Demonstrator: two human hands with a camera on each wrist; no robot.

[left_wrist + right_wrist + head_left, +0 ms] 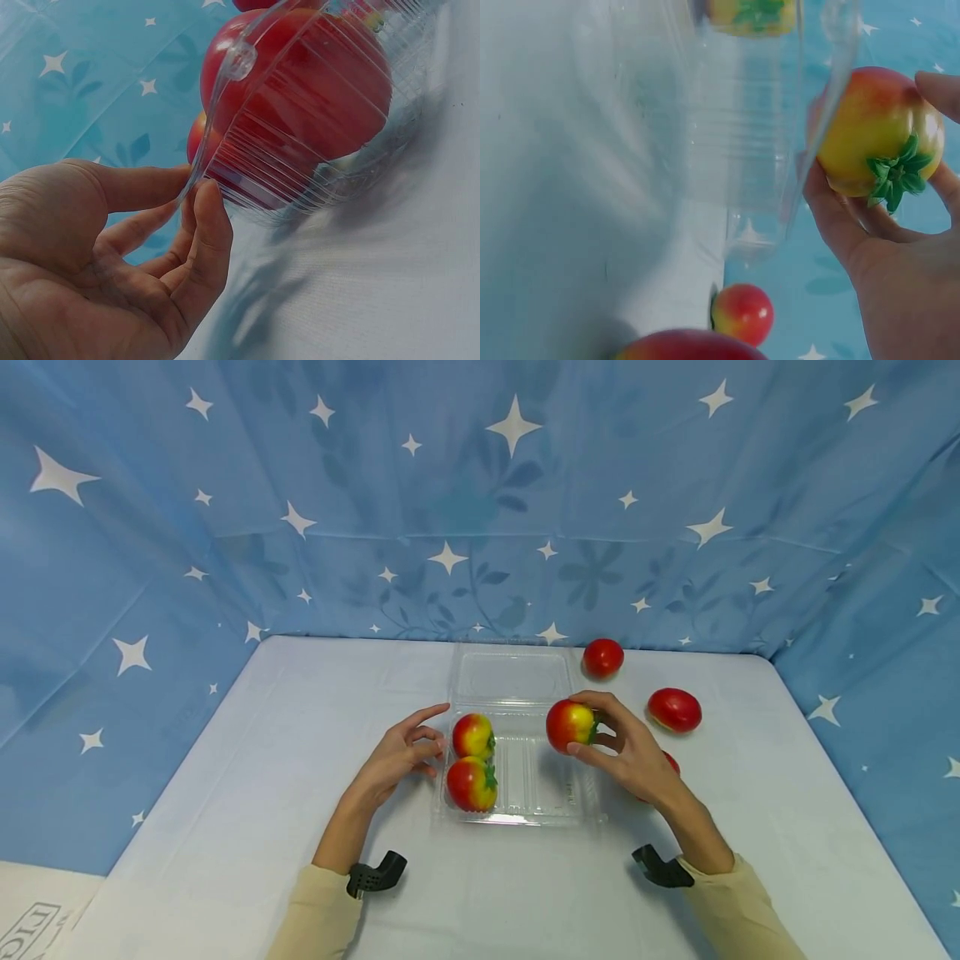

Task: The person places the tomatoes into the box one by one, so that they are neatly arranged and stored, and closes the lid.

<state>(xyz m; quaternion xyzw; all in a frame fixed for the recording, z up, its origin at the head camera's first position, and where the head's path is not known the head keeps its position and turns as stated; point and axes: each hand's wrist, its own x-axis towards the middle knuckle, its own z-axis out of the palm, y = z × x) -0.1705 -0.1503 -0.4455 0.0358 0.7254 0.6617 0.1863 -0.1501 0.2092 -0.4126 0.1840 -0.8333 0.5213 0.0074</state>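
Note:
My right hand (633, 756) grips a red and yellow tomato (566, 725) with green leaves on its stem end, above the right part of a clear plastic box (536, 777). In the right wrist view the tomato (855, 135) sits between thumb and fingers, close to the box wall. At the box's left side, my left hand (393, 760) pinches its rim (196, 161) between thumb and fingers. Two similar tomatoes, a rear one (471, 735) and a front one (470, 783), lie along the left side inside. The box's lid (513, 677) lies folded back behind it.
On the white table (225, 777), a red tomato (603, 658) lies near the back edge and another (675, 710) to the right. A third red one (672, 762) is mostly hidden behind my right hand. Blue star-patterned cloth (465, 485) hangs around the table.

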